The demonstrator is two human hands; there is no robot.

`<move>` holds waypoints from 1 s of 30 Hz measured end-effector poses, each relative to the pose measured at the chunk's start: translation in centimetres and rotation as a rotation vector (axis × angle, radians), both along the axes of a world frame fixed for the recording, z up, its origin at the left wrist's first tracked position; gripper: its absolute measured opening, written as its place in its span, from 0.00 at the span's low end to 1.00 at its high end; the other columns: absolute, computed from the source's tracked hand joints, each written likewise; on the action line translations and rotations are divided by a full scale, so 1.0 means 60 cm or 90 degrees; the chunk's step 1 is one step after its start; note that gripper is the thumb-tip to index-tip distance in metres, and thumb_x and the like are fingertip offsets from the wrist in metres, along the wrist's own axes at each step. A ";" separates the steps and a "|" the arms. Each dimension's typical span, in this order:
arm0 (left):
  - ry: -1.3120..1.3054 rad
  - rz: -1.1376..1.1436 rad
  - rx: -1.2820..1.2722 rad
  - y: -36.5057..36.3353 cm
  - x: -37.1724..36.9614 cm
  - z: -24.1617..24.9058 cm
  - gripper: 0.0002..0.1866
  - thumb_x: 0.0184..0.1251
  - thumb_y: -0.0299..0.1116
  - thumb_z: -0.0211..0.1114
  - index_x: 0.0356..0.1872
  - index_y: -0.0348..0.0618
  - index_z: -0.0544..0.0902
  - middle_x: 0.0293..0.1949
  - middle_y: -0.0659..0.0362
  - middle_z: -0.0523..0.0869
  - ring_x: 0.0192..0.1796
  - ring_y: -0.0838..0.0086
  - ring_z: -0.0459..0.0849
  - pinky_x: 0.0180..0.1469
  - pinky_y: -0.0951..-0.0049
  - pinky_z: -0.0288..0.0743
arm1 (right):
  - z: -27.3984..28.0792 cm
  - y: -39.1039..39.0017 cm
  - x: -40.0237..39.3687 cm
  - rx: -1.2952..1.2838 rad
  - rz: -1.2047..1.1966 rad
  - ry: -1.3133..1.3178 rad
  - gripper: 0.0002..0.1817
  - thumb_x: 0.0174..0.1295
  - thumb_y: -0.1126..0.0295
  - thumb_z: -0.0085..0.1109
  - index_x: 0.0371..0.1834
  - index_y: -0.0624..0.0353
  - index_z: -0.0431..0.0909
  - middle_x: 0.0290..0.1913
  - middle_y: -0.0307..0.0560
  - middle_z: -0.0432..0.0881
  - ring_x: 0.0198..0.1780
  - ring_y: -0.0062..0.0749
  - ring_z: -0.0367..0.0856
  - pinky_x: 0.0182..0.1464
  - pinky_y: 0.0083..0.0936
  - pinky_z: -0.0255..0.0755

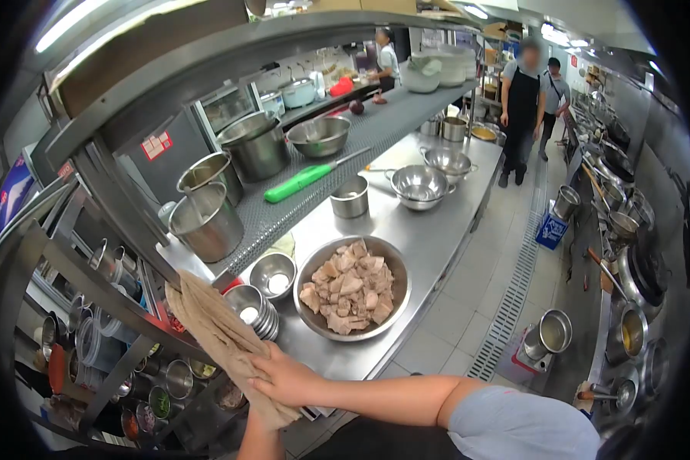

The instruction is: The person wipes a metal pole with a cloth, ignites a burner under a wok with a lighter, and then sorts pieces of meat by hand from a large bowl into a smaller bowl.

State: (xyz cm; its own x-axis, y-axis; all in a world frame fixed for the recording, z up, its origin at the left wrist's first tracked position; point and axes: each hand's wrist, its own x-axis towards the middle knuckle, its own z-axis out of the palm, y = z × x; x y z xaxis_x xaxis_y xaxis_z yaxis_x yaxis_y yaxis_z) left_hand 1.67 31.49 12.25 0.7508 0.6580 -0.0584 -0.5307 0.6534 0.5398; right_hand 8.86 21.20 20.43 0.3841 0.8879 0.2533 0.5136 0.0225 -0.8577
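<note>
A long beige cloth (215, 322) hangs slantwise by the shelf post, at the left end of the steel counter (429, 222). My right hand (287, 376) is closed around its lower part. The cloth covers my left hand, so only the left wrist and forearm (261, 441) show at the bottom and its fingers are hidden. Just beyond the hands stands a wide steel bowl (401, 303) filled with chunks of pale cooked meat (349, 287). Beside that bowl are a stack of small steel bowls (267, 326) and another small bowl (273, 274).
A wire-mesh shelf (284, 192) above the counter carries steel pots (207, 222) and a green-handled tool (299, 182). Colanders (419, 186) stand farther along. Two people (523, 115) are in the aisle beside a floor drain (506, 307). Woks and ladles line the right side.
</note>
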 end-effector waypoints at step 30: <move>0.094 -0.007 0.263 -0.085 0.017 0.160 0.33 0.82 0.52 0.43 0.73 0.34 0.58 0.47 0.49 0.82 0.57 0.61 0.79 0.67 0.59 0.68 | -0.064 -0.044 0.018 0.090 -0.030 -0.071 0.27 0.68 0.64 0.53 0.71 0.54 0.66 0.51 0.61 0.77 0.50 0.60 0.79 0.52 0.46 0.74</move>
